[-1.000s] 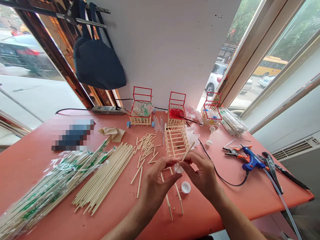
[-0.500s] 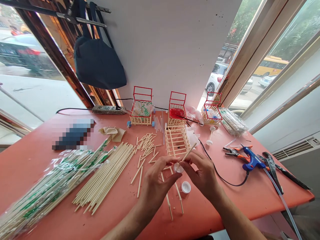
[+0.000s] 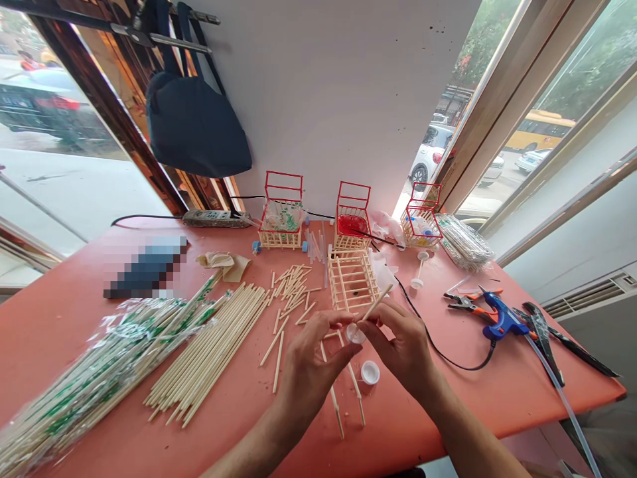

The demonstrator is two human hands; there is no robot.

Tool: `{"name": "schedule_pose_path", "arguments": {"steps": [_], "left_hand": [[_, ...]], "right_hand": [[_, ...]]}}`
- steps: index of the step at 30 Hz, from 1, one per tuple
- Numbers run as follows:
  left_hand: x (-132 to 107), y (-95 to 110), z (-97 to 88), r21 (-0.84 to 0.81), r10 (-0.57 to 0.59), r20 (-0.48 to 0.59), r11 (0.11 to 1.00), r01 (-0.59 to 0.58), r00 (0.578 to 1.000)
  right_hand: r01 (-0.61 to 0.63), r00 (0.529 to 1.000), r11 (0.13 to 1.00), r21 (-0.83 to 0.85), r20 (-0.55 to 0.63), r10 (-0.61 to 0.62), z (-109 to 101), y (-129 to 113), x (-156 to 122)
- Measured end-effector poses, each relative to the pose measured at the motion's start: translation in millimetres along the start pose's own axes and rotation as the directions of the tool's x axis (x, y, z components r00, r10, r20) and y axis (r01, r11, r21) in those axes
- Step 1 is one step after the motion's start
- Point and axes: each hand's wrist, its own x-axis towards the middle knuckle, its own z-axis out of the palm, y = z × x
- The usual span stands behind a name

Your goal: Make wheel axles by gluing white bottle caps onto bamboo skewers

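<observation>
Between thumb and fingers, my left hand grips a small white plastic cap. My right hand pinches a short wooden stick, whose lower end meets the cap. Whether the stick is fixed to the cap I cannot tell. Another white cap lies on the table just below my right hand. Under my hands rests a frame of joined sticks, partly hidden by my fingers. Right behind them stands a slatted stick basket.
Long sticks and bagged sticks lie left, short cut pieces in the middle. A blue glue gun and pliers are at right. Red-trimmed stick carts stand by the wall. A white-capped axle lies right of the basket.
</observation>
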Motion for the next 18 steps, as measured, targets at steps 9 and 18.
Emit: {"name": "schedule_pose_path", "arguments": {"steps": [9,18], "left_hand": [[-0.7,0.1,0.0,0.005,0.015,-0.015,1.0,-0.015,1.0],[-0.5,1.4,-0.4,-0.001,0.016,-0.024,1.0,-0.016,1.0]], "right_hand": [[0.034,0.999,0.999,-0.018,-0.02,-0.034,-0.9,-2.2,2.7],[0.018,1.0,1.0,-0.003,-0.014,-0.018,-0.2,0.0,0.5]]}}
